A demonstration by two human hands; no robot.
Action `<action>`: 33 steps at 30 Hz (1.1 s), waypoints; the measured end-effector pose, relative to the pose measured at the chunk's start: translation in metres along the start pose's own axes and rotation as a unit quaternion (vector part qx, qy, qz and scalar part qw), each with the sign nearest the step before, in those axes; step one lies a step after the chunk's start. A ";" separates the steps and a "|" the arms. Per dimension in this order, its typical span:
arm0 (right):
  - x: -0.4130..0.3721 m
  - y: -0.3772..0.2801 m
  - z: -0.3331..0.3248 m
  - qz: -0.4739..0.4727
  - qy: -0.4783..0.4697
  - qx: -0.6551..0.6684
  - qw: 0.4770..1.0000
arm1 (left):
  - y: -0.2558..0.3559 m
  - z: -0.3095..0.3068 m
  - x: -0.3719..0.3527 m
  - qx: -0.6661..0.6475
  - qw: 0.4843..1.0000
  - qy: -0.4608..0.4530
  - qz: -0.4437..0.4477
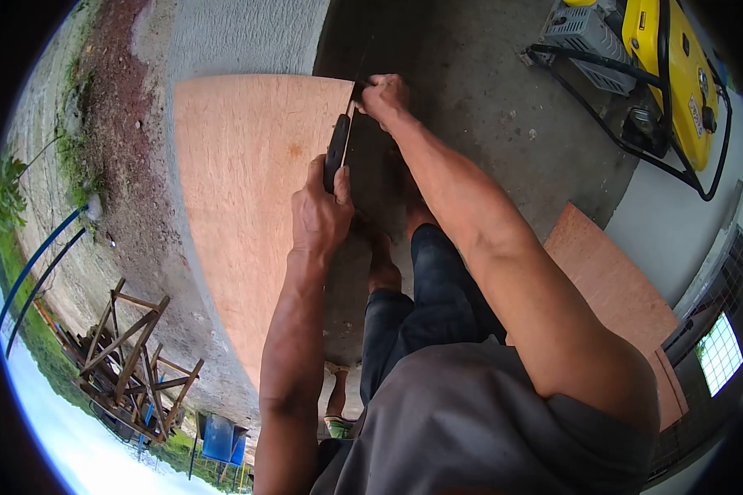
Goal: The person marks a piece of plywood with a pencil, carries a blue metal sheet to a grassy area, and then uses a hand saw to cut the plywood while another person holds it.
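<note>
Grips dark handle of blade tool (337, 153) in left hand (320, 213), fingers wrapped fully closed, at 11 o'clock of frame centre. Clamps far end of same tool in right hand (384, 97), fist closed tight, at 12 o'clock. Lays blade along right-hand edge of plywood sheet (252, 190), close to its far corner. Finds sheet lying on concrete floor (470, 91), filling 9 to 11 o'clock. Stands on bare feet (381, 268) just beside that edge, at 6 o'clock of left hand.

Progress, as judged: looks early. Shows no kerf, no scored line and no loose offcut along the edge. Cannot tell whether blade bites the wood or only rests against it. Leaves the stretch of edge nearer the body untouched, as far as visible.

Writing: finds none legible. Spots stickers on yellow generator (677, 74) at 2 o'clock, too small to read; makes out no brand.

Notes second plywood piece (611, 289) at 4 o'clock, wooden frames (132, 355) at 8 o'clock and blue bin (220, 437) at 7 o'clock, all well apart from both hands.
</note>
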State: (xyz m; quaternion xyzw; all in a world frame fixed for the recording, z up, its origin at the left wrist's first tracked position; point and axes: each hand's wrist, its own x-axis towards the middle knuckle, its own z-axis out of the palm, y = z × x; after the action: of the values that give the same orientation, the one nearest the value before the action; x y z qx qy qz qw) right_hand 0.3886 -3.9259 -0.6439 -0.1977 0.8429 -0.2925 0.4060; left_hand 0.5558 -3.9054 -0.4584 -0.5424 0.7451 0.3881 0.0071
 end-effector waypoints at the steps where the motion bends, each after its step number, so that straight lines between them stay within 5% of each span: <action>1: -0.002 0.000 0.004 0.012 0.014 0.022 1.000 | 0.001 -0.005 -0.009 0.001 1.000 -0.011 -0.014; 6: -0.005 -0.007 0.010 0.025 0.037 0.110 0.993 | -0.008 -0.081 -0.146 -0.003 0.999 -0.034 -0.032; 9: -0.011 -0.016 0.001 0.002 0.031 0.085 0.996 | -0.009 -0.093 -0.164 0.006 0.996 -0.058 -0.060; 14: -0.014 -0.010 0.000 -0.020 0.050 0.013 0.998 | -0.008 -0.002 -0.009 0.023 1.000 -0.001 -0.009; 18: -0.015 -0.008 0.014 0.073 0.049 0.130 0.988 | 0.002 -0.046 -0.071 0.004 0.997 -0.044 -0.055; 22: -0.011 -0.011 0.011 0.049 0.049 0.130 0.989 | -0.002 -0.098 -0.173 0.010 0.992 -0.068 -0.106; 28: -0.011 0.004 0.009 -0.041 0.047 0.114 0.992 | -0.020 0.003 -0.031 0.022 1.000 0.001 -0.008; 33: -0.043 0.027 0.033 -0.039 -0.008 0.177 0.983 | -0.037 0.002 -0.039 -0.040 0.999 -0.002 0.014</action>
State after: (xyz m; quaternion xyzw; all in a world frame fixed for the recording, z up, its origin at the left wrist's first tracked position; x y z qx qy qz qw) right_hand 0.4377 -3.8918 -0.6533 -0.1581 0.7663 -0.4510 0.4294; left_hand 0.6009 -3.8769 -0.4639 -0.5312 0.7363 0.4187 -0.0188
